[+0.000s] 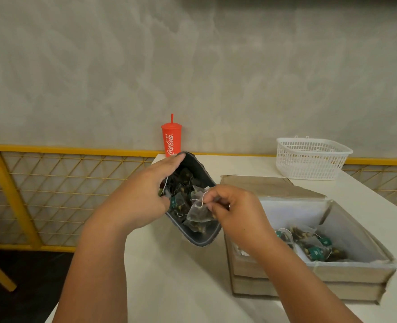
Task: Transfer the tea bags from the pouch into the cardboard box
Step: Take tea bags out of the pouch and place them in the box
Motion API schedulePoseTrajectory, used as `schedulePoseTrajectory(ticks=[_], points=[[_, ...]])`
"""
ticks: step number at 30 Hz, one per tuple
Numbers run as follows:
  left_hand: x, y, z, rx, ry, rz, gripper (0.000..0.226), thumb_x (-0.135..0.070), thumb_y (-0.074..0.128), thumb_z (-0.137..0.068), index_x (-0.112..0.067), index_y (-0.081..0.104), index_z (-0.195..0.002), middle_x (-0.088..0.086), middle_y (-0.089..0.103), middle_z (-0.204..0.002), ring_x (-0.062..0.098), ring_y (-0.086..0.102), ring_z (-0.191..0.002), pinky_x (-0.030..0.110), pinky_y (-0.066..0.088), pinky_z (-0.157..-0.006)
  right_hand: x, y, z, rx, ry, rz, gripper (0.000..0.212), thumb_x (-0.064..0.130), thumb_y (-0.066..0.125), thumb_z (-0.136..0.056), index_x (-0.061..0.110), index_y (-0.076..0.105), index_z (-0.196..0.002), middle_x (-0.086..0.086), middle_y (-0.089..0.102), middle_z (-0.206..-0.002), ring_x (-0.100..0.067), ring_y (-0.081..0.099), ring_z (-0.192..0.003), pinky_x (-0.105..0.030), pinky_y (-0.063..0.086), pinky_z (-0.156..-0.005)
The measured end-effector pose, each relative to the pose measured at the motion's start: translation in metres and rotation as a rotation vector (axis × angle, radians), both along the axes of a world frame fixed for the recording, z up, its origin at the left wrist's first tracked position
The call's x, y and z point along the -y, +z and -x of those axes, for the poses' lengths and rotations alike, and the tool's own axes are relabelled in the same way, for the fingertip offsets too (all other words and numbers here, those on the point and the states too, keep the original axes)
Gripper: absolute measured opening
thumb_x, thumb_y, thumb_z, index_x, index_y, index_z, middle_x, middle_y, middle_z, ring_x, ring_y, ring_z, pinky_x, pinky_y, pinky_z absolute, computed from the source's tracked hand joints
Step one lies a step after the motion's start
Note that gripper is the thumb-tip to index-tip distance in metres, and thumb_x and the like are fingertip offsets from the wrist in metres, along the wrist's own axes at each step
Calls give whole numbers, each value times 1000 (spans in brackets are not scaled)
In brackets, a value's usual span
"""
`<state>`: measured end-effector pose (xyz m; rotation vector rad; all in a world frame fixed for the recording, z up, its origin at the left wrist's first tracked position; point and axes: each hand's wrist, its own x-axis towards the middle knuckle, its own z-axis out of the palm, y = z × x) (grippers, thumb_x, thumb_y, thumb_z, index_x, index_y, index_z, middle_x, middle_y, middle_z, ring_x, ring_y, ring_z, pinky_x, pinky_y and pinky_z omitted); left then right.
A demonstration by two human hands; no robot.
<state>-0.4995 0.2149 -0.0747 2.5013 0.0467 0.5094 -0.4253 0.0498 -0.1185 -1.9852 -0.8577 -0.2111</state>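
Observation:
A dark grey pouch (202,237) stands open on the white table, tilted toward me, with several mesh tea bags inside. My left hand (144,194) grips its left rim and holds the mouth open. My right hand (234,206) pinches one pyramid tea bag (198,214) at the pouch's mouth, its white string looped by my fingertips. To the right sits the open cardboard box (346,270), white inside, with several tea bags (314,247) with green tags lying on its floor.
A red lidded cup (171,141) with a straw stands behind the pouch at the table's back edge. A white plastic basket (309,157) sits at the back right. A yellow mesh railing (53,190) runs along the left, past the table's left edge.

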Motion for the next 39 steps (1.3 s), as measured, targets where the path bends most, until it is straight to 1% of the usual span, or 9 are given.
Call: schedulePoseTrajectory(ticks=[2, 8, 12, 17, 23, 28, 32, 36, 39], points=[[1, 0, -1, -6, 4, -10, 85, 7, 52, -78, -45, 21, -138, -28, 26, -138, -3, 24, -130, 15, 26, -100, 3, 2, 0, -16, 6, -33, 39, 1, 61, -83, 37, 57, -68, 18, 60, -72, 2, 58, -70, -11, 48, -61], [3, 0, -3, 8, 4, -18, 84, 7, 50, -78, -44, 21, -139, -34, 22, -129, -10, 22, -122, 13, 25, -99, 8, 5, 1, -57, 65, -90, 44, 1, 62, -83, 44, 52, -83, 14, 59, -77, 1, 55, -75, -8, 45, -62], [3, -1, -4, 22, -6, 16, 85, 10, 49, -78, -44, 24, -138, -33, 22, -131, -10, 22, -124, 16, 26, -102, 8, 5, 1, -67, 113, -112, 32, 5, 64, -83, 37, 66, -78, 19, 59, -71, 3, 55, -72, -9, 44, -63], [-1, -4, -5, 43, -11, 34, 86, 11, 51, -76, -45, 26, -136, -28, 27, -137, -7, 23, -130, 19, 24, -106, 21, 18, 1, -208, 257, -272, 31, 3, 65, -82, 30, 66, -67, 13, 62, -63, 1, 53, -59, -12, 44, -58], [-1, -3, -3, 33, 13, 12, 86, 10, 51, -78, -49, 24, -134, -30, 24, -136, -11, 22, -124, 14, 24, -101, 42, 31, -9, -440, 319, -429, 34, 1, 49, -90, 22, 57, -65, 10, 63, -65, -5, 60, -61, -15, 48, -51], [1, -3, -3, 27, 40, -15, 87, 10, 52, -77, -51, 24, -133, -26, 30, -140, -1, 34, -125, 16, 28, -99, 68, 39, -21, -502, 253, -430, 27, 3, 43, -93, 16, 50, -71, 7, 66, -64, -10, 68, -62, -14, 47, -49], [5, -1, -3, 18, 36, -32, 86, 9, 51, -79, -51, 23, -133, -29, 27, -134, -11, 26, -118, 14, 24, -99, 93, 39, -35, -402, 88, -285, 23, 8, 50, -92, 16, 53, -71, 4, 59, -69, -12, 65, -67, -16, 49, -56], [7, -1, -2, 5, 56, -49, 85, 8, 52, -79, -49, 23, -135, -26, 29, -138, -3, 29, -126, 16, 27, -96, 110, 31, -48, -280, -113, -50, 18, 10, 60, -87, 12, 59, -69, 2, 56, -67, -14, 51, -65, -30, 48, -69], [7, 0, -2, 3, 59, -63, 84, 7, 52, -80, -48, 23, -136, -22, 29, -142, 0, 31, -127, 17, 29, -95, 110, 22, -56, -166, -241, 178, 18, 12, 62, -85, 18, 61, -69, 5, 61, -72, -7, 51, -63, -23, 40, -62]])
